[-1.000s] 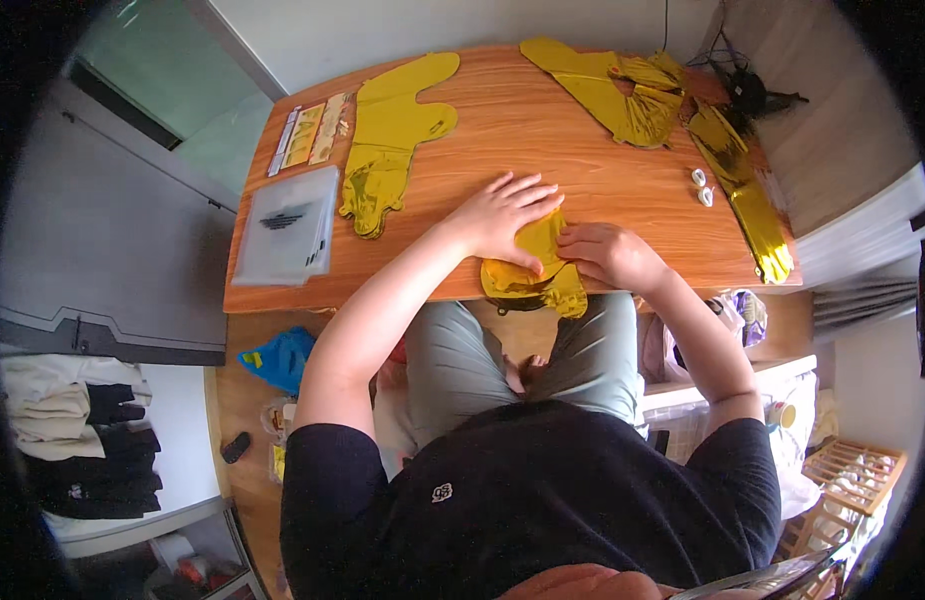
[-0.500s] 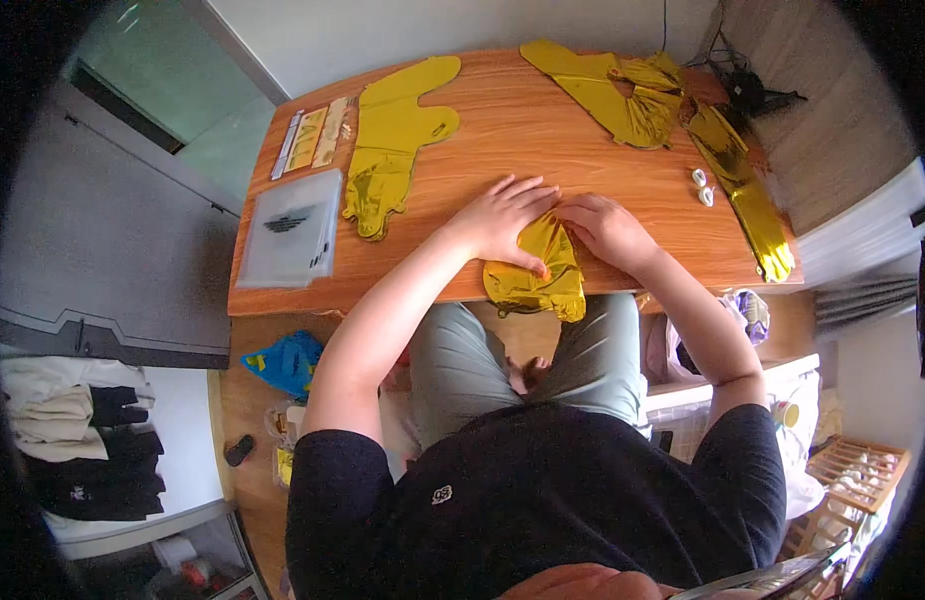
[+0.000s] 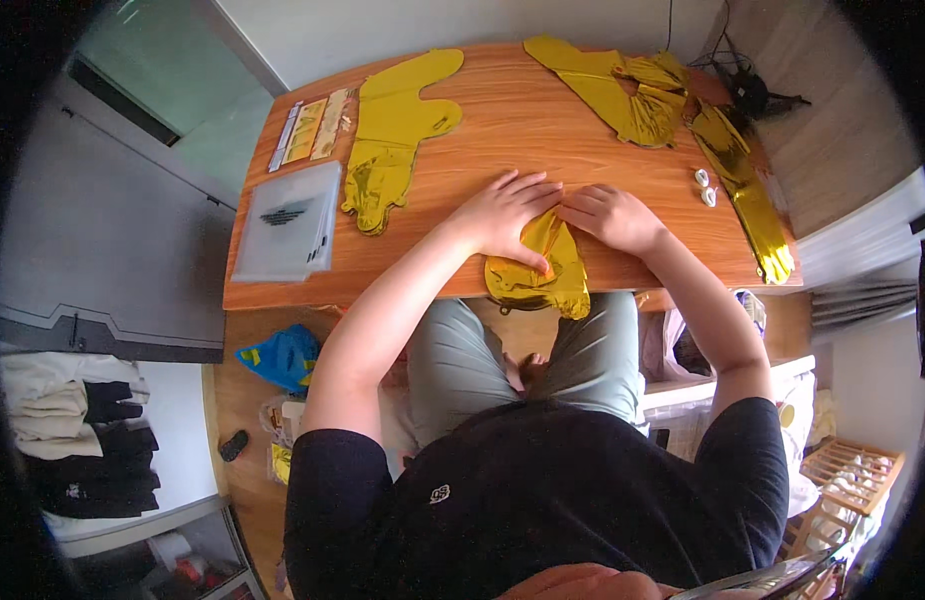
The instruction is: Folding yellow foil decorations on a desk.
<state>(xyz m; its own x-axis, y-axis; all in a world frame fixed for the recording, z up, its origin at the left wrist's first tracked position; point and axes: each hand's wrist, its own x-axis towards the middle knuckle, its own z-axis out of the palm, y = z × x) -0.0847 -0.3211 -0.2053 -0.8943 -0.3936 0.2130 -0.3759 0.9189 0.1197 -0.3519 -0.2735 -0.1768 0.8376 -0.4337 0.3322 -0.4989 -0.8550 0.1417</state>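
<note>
A crumpled gold foil balloon (image 3: pixel 540 284) lies flat at the near edge of the wooden table (image 3: pixel 482 120), its lower end hanging over the edge above my lap. My left hand (image 3: pixel 507 215) rests on the foil's left side with fingers spread and the thumb laid across it. The fingers of my right hand (image 3: pixel 614 216) are bent together at the foil's upper tip, pinching it. Part of the foil is hidden under both hands.
Flat gold foil balloons lie at the far left (image 3: pixel 397 130), far right (image 3: pixel 632 95) and right edge (image 3: pixel 742 190). Clear plastic sleeves (image 3: pixel 287 225) and card strips (image 3: pixel 307 130) sit left. Two small white rolls (image 3: pixel 705 188) lie right. Black cables (image 3: pixel 747 90) occupy the back right corner.
Both hands stay almost in place on the foil. My right hand has shifted very slightly to the right, and the view has moved a little.
</note>
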